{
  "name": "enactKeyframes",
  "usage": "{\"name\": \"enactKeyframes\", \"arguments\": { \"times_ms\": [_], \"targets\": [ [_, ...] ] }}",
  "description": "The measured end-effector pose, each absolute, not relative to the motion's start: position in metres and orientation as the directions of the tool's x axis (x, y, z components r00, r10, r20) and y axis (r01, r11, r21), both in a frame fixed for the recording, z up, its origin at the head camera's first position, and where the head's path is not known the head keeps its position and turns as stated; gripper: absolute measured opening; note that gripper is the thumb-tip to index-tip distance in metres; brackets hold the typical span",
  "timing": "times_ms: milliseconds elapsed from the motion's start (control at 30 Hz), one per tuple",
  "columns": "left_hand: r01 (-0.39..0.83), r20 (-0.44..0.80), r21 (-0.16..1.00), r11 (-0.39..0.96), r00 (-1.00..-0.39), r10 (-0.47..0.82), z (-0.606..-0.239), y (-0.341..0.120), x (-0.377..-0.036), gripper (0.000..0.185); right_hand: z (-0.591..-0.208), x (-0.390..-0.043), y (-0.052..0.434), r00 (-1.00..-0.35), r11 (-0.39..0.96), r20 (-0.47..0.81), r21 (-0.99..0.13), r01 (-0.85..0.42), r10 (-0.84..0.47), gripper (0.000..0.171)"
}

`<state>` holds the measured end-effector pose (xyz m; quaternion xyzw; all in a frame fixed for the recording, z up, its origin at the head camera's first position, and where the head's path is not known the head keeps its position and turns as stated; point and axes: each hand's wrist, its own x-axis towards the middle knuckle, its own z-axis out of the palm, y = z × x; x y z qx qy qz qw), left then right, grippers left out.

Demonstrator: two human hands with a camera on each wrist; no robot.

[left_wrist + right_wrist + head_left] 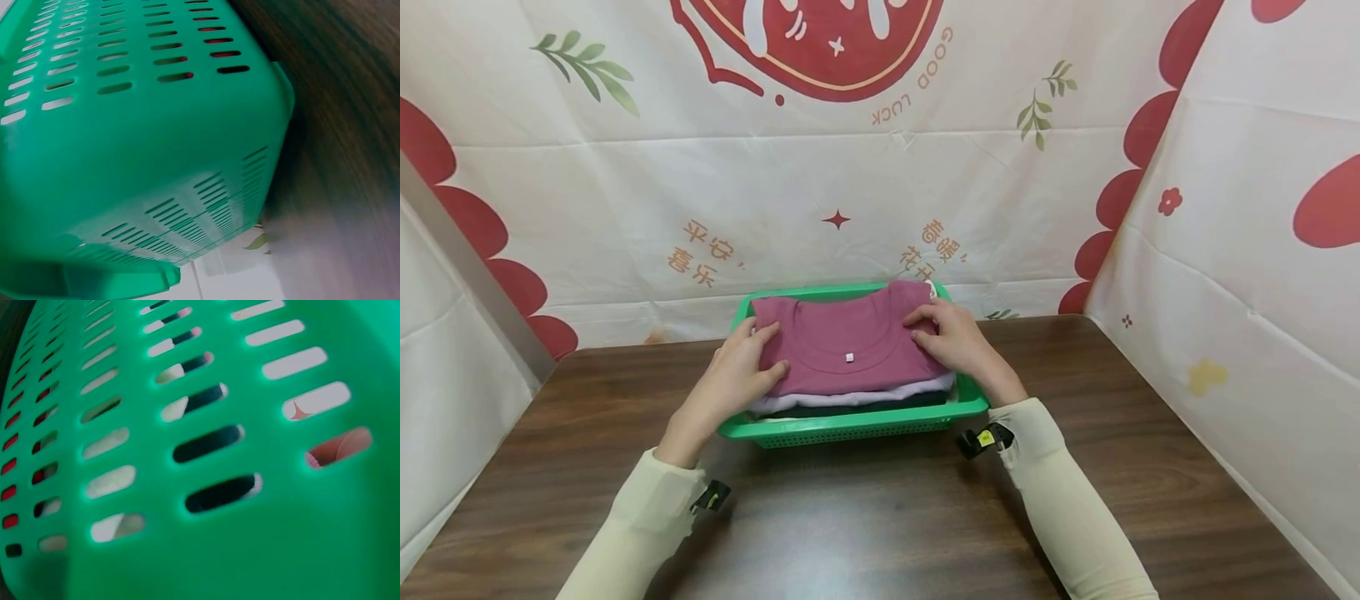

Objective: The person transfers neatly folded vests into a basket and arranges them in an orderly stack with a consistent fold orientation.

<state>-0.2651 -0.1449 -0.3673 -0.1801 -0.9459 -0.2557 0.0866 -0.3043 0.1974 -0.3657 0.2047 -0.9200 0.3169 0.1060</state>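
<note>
A green plastic basket (857,427) holds a stack of folded clothes. On top lies a pink T-shirt (842,329), its round neckline and small white label facing up. Beneath it show the edges of a lilac garment (865,397) and a black garment (861,410). My left hand (733,375) rests along the shirt's left side, thumb and fingers spread apart. At the shirt's right side, my right hand (951,337) touches the cloth with loosely bent fingers. Both wrist views show the slotted basket wall (156,137), with cloth visible through the slots; neither hand appears there.
The basket stands at the far side of a dark wooden table (835,517). Right behind it hangs a white printed cloth (820,183). Another cloth panel (1240,275) borders the right side. A small black device (985,439) sits at each wrist.
</note>
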Motion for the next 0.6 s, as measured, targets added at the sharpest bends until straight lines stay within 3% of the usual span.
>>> {"name": "enactKeyframes", "arguments": {
  "times_ms": [400,600],
  "targets": [
    [0.373,0.278,0.439,0.817,-0.921,0.272,-0.3669,-0.1452,-0.2609,0.073,-0.3659,-0.3027,0.1996,-0.893,0.759,0.378,-0.499,-0.418,-0.243,0.023],
    [0.426,0.338,0.396,0.814,-0.891,0.302,-0.3692,-0.1465,-0.2627,0.066,-0.3654,-0.304,0.1997,-0.884,0.777,0.383,-0.456,-0.433,-0.268,0.026]
  ]
}}
